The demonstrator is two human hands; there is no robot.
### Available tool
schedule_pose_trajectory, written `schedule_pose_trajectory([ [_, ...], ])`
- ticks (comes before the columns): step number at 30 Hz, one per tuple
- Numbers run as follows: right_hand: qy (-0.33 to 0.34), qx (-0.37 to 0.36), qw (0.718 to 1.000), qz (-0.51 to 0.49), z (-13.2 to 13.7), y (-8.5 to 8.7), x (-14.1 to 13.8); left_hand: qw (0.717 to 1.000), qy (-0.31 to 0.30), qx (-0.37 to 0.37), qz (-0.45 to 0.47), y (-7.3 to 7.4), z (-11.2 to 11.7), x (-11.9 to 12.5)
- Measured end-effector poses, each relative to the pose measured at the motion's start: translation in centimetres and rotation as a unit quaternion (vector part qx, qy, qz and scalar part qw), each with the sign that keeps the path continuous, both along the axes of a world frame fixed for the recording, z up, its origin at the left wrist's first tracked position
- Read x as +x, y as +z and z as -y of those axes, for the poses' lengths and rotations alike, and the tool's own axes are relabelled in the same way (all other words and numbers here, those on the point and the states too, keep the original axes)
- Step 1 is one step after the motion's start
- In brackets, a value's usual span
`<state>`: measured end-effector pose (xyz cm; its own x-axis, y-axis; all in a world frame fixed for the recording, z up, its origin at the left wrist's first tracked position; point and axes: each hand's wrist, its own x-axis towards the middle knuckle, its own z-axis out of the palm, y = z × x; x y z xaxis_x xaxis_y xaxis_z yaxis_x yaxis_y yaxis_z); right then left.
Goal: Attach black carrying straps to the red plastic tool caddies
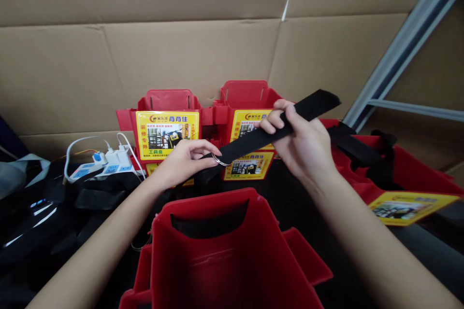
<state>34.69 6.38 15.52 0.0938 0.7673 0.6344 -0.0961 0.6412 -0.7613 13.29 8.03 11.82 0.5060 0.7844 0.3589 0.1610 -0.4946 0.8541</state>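
Observation:
A black strap (250, 144) stretches between my hands above a red plastic tool box (217, 256). My right hand (299, 137) is closed round the strap, with its free end sticking out to the upper right. My left hand (190, 159) pinches the strap's other part beside a metal ring (220, 160), through which the strap seems to pass. The red box lies right below, its opening facing me, with black strap material showing in a slot in its wall. Part of the strap under my left fingers is hidden.
Red tool boxes with yellow labels (168, 136) stand against the cardboard wall (188, 58). Another red box with black straps (409, 205) lies at the right, near a metal frame (402, 43). A white power strip (103, 170) with plugs and black items sit at the left.

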Motion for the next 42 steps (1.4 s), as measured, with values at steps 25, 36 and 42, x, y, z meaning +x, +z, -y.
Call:
schedule_pose_trajectory([
  [25,0.071,-0.081,0.926,0.363,1.1,-2.8,-3.1,0.96,0.021,0.271,-0.069,0.3,0.6,0.0],
  [36,0.006,0.042,0.887,0.459,0.9,-2.8,-2.4,0.959,0.044,0.27,-0.072,0.2,0.2,-0.2],
  [42,0.061,-0.057,0.899,0.431,1.9,-2.3,-2.5,0.971,0.012,0.231,-0.057,0.3,-0.1,-0.6],
])
